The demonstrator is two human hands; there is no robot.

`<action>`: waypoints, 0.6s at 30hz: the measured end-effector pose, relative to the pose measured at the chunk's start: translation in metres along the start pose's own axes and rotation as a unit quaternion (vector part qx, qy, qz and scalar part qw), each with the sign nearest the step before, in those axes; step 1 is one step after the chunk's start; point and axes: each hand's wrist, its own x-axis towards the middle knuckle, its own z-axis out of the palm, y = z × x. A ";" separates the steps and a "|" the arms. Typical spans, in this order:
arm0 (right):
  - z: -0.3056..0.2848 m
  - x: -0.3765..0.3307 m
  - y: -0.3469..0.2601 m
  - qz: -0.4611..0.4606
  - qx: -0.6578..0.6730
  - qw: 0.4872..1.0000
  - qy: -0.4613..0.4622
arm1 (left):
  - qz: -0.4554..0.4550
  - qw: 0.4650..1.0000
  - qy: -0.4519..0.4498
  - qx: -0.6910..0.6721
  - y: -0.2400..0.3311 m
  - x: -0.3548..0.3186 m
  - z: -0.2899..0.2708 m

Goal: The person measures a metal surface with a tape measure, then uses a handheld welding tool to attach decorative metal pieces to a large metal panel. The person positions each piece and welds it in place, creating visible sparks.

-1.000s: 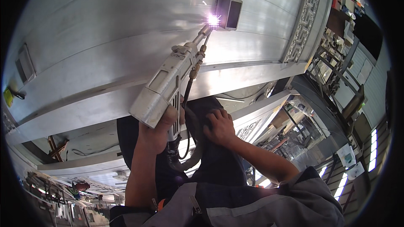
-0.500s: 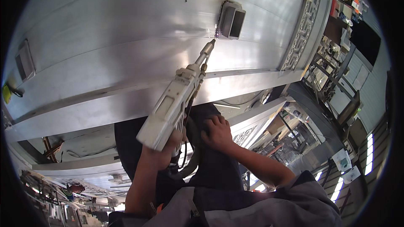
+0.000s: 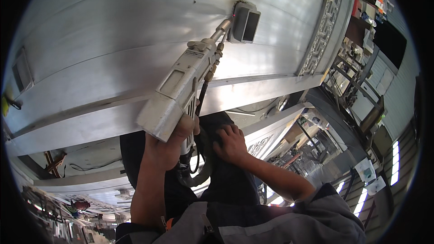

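My left hand is wrapped round the grip of a pale handheld laser welding gun. The gun slants up and away, with its metal nozzle at the left edge of a raised rectangular metal box. A small red dot shows beside the box, just past the tip. Cables and a thick grey hose run down from the grip between my legs. My right hand lies on my dark-trousered knee, fingers loosely apart and holding nothing.
The box sits on a wide silvery metal panel with a raised front rail. A patterned strip borders the panel at right. Another rectangular fitting is at far left. Dark metal framing and cluttered workshop items stand to the right.
My left hand has moved the welding gun up and away, its nozzle shifting from below the box's lower left corner to higher along its left side. My right hand stays on my knee.
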 end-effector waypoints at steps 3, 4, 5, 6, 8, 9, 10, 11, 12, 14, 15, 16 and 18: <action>-0.002 0.000 -0.001 0.001 0.002 1.000 0.000 | 0.005 1.000 0.003 -0.001 0.002 0.002 0.001; -0.002 0.000 -0.001 0.002 0.001 1.000 -0.001 | 0.006 1.000 0.005 0.000 0.002 0.002 0.001; -0.002 0.000 -0.001 0.002 0.002 1.000 -0.002 | 0.008 1.000 0.008 0.001 0.002 0.002 0.001; -0.003 0.001 -0.001 0.001 0.003 1.000 -0.001 | 0.005 1.000 0.006 0.004 0.002 0.003 0.000; -0.003 0.001 -0.001 0.003 0.004 1.000 -0.001 | 0.000 1.000 0.002 0.011 0.003 0.004 -0.001; -0.003 0.001 -0.002 0.005 0.005 1.000 -0.002 | 0.001 1.000 0.005 0.011 0.003 0.004 -0.001; -0.003 0.001 -0.002 0.007 0.006 1.000 -0.003 | 0.001 1.000 0.008 0.012 0.002 0.005 0.000; -0.002 0.000 -0.002 0.006 0.004 1.000 -0.002 | 0.002 1.000 0.010 0.012 0.002 0.005 0.000; -0.002 0.000 -0.001 0.005 0.002 1.000 -0.002 | 0.001 1.000 0.007 0.010 0.003 0.005 0.000; -0.002 0.001 0.000 0.003 0.003 1.000 -0.002 | 0.000 1.000 0.000 0.004 0.004 0.006 0.000; -0.002 0.000 0.000 0.002 0.005 1.000 -0.003 | 0.004 1.000 -0.001 0.020 0.004 0.007 -0.002; -0.003 0.001 -0.001 0.001 0.004 1.000 -0.001 | 0.003 1.000 0.006 0.018 0.004 0.006 0.000; 0.000 0.000 0.001 0.002 0.004 1.000 0.001 | 0.010 1.000 0.023 0.016 0.005 0.006 0.006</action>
